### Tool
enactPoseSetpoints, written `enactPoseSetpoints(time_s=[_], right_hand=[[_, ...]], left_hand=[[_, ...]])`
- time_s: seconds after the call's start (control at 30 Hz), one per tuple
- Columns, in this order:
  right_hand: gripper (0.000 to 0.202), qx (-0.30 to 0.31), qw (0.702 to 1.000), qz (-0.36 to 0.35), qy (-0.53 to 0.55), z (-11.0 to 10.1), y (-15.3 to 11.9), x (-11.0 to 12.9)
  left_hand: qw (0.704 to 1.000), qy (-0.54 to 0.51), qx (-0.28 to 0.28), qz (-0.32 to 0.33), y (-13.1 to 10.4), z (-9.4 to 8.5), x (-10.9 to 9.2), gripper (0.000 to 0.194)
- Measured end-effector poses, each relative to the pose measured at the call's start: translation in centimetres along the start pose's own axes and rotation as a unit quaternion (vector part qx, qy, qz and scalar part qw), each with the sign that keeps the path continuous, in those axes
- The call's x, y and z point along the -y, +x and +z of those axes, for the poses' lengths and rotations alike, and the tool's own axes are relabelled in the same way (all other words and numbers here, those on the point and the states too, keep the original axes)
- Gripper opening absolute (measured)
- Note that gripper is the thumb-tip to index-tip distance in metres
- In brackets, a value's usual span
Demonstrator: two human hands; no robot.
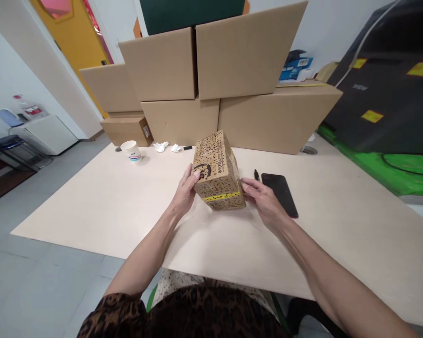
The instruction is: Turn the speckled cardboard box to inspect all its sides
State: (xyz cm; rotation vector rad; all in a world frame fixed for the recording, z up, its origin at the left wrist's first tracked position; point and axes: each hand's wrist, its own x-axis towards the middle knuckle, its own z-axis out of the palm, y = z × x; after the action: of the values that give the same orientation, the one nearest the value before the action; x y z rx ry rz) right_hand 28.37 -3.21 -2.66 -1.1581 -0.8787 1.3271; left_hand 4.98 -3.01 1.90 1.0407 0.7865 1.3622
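Between my hands is a small brown cardboard box (216, 164), speckled with dark dots and printed with dark lettering, a yellow strip of tape running across its near side. It is tilted over the table. My left hand (186, 191) grips its left edge, thumb on the printed face and the other fingers mostly hidden behind it. On the right side, my right hand (262, 199) holds the box with its fingertips near the yellow tape. Just right of that hand lie a black tablet or phone (281, 193) and a black marker pen (256, 175).
Large cardboard boxes (246, 56) are stacked along the back of the pale table (102, 202). A paper cup (131, 150), crumpled tissues (161, 147) and a small black piece (187, 148) sit at the back left. A dark covered object (391, 94) stands at the right.
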Motion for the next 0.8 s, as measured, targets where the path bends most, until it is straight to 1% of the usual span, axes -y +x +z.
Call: enactPoseSetpoints(time_s=[0.03, 0.1, 0.2, 0.27, 0.3, 0.37, 0.43, 0.53, 0.6, 0.7, 0.8], right_hand=[[0.047, 0.013, 1.000, 0.006, 0.002, -0.1, 0.0, 0.1], [0.045, 0.038, 0.999, 0.002, 0.015, -0.1, 0.1, 0.3], [0.045, 0.050, 0.998, -0.033, 0.027, 0.0, 0.2, 0.3], [0.046, 0.033, 0.998, -0.053, 0.029, 0.0, 0.2, 0.3], [0.047, 0.020, 0.997, -0.061, 0.035, 0.0, 0.2, 0.3], [0.047, 0.001, 0.995, -0.076, 0.057, 0.2, 0.1, 0.7], [0.046, 0.003, 0.993, -0.086, 0.076, 0.5, -0.3, 1.2], [0.046, 0.027, 0.994, -0.085, 0.068, 1.0, -1.0, 2.1], [0.050, 0.032, 0.994, -0.084, 0.054, 0.9, -1.2, 2.1], [0.056, 0.014, 0.994, -0.102, 0.046, -0.2, -1.2, 1.1], [0.052, -0.013, 0.993, -0.107, 0.042, -1.9, -1.6, 0.3]], left_hand=[[0.999, -0.011, 0.026, -0.024, -0.1, 0.2, -0.1, 0.076], [0.996, -0.018, 0.078, -0.031, -0.5, 0.5, -0.6, 0.071], [0.990, 0.015, 0.137, 0.024, -0.9, 0.4, -1.1, 0.074], [0.982, 0.047, 0.176, 0.049, -1.0, 0.1, -1.1, 0.078], [0.979, 0.064, 0.187, 0.054, -1.0, -0.1, -1.0, 0.076], [0.975, 0.100, 0.189, 0.055, -0.9, -0.4, -0.7, 0.067], [0.974, 0.128, 0.175, 0.060, -0.7, -0.6, -0.3, 0.060], [0.974, 0.151, 0.154, 0.071, -0.6, -0.7, 0.0, 0.066], [0.973, 0.156, 0.153, 0.079, -0.7, -0.6, -0.2, 0.070], [0.965, 0.171, 0.172, 0.102, -1.3, -0.2, -0.7, 0.070], [0.940, 0.213, 0.195, 0.182, -2.1, 0.3, -1.2, 0.075]])
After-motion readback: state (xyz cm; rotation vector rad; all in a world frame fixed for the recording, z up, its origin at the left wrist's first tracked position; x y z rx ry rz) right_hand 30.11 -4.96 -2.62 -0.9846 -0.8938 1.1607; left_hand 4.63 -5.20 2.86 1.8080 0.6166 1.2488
